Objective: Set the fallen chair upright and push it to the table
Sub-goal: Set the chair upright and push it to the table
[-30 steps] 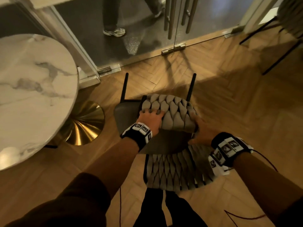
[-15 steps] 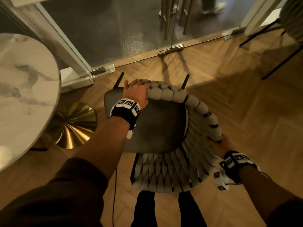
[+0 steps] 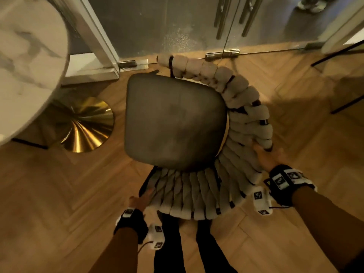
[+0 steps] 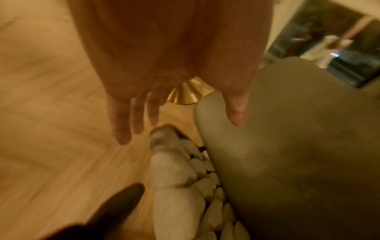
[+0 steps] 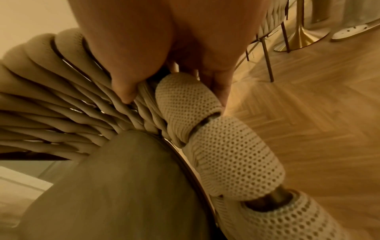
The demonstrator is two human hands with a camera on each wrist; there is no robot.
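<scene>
The chair stands upright below me, its grey seat (image 3: 173,123) facing up and its cream woven backrest (image 3: 244,107) curving round the far, right and near sides. My right hand (image 3: 264,152) grips the backrest rim (image 5: 226,146) on the right, thumb inside and fingers outside in the right wrist view. My left hand (image 3: 141,197) is open with straight fingers (image 4: 123,133) by the near-left end of the backrest (image 4: 172,178); whether it touches is unclear. The round marble table (image 3: 29,56) on a gold base (image 3: 82,123) is to the chair's left.
A glass door (image 3: 157,22) with metal handles (image 3: 222,18) and a floor hinge (image 3: 222,54) closes off the far side. Another chair's black legs (image 3: 346,103) stand at the right. A person's shoes (image 3: 311,4) show beyond the glass. My legs (image 3: 169,243) are just behind the chair.
The chair has turned and now shows its seat fully from above. My left hand let go of the far armrest end and dropped to the near-left end. My right hand stayed on the rim.
</scene>
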